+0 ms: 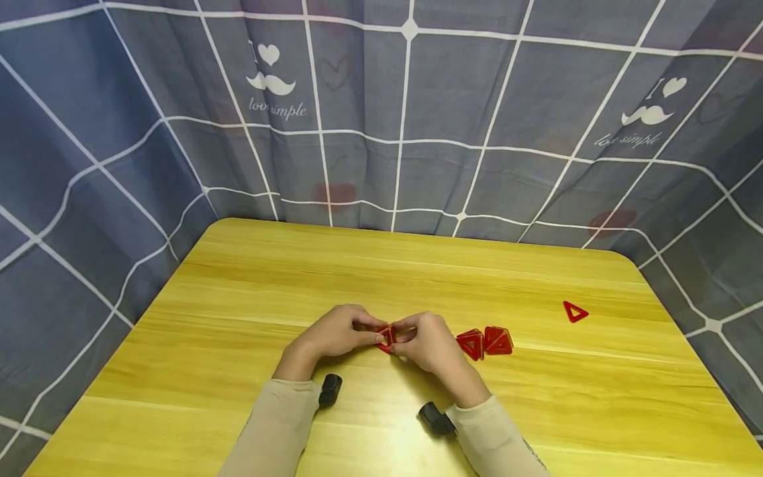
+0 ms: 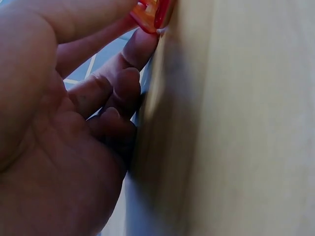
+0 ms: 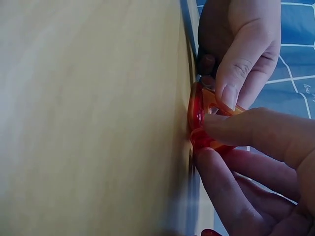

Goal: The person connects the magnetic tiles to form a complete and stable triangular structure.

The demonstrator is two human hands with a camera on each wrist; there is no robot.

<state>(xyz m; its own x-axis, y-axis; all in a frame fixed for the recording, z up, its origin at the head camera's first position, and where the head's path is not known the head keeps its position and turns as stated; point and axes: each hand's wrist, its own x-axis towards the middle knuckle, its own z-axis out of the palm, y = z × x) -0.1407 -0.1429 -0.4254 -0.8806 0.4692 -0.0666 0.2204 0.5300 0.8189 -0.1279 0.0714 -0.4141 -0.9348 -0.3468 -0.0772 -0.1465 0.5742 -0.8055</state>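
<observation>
Red and orange see-through triangle tiles stand joined at a slant on the wooden table, between my two hands. My left hand pinches them from the left with thumb and fingers. From the other side my right hand grips the same tiles. In the right wrist view, the right thumb lies across the hollow middle of a tile, near the left thumb. Only a corner of the tiles shows at the top of the left wrist view. How many are joined is hidden by the fingers.
Just right of my right hand lie two small groups of red triangle tiles, a nearer one and another beside it. A single hollow red triangle lies farther right. A grey checked curtain hangs around the table.
</observation>
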